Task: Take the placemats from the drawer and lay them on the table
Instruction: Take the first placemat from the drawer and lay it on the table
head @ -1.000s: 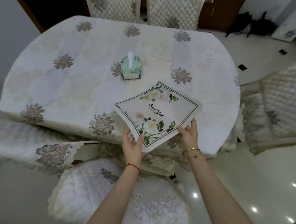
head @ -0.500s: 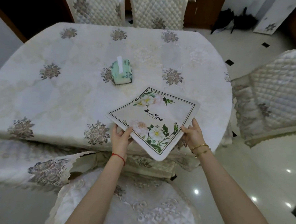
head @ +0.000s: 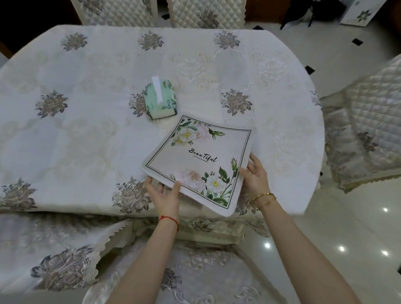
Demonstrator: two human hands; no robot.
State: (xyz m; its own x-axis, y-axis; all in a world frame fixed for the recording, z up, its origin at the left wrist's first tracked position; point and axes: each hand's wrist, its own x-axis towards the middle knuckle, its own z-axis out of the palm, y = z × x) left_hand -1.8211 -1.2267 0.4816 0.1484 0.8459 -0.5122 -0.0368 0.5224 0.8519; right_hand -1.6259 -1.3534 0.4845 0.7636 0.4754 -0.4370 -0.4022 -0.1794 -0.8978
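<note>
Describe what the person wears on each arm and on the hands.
Both arms are bare, with no sleeves in view. The left hand has a thin red string bracelet at its wrist. The right hand has two slim gold bangles at its wrist.

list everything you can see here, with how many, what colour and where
placemat: one, pale grey with white flowers, near table edge, one corner overhanging
tissue pack: one, mint green, mid-table, behind the placemat
table: one, cream flowered cloth, centre
chairs: four with cream covers; two at the far side, one right, one below the arms
floor: glossy white tiles with small black insets
dark things: on the floor, far right; cannot tell what
left hand: holds the placemat's near-left edge
right hand: fingers on its right edge
</note>
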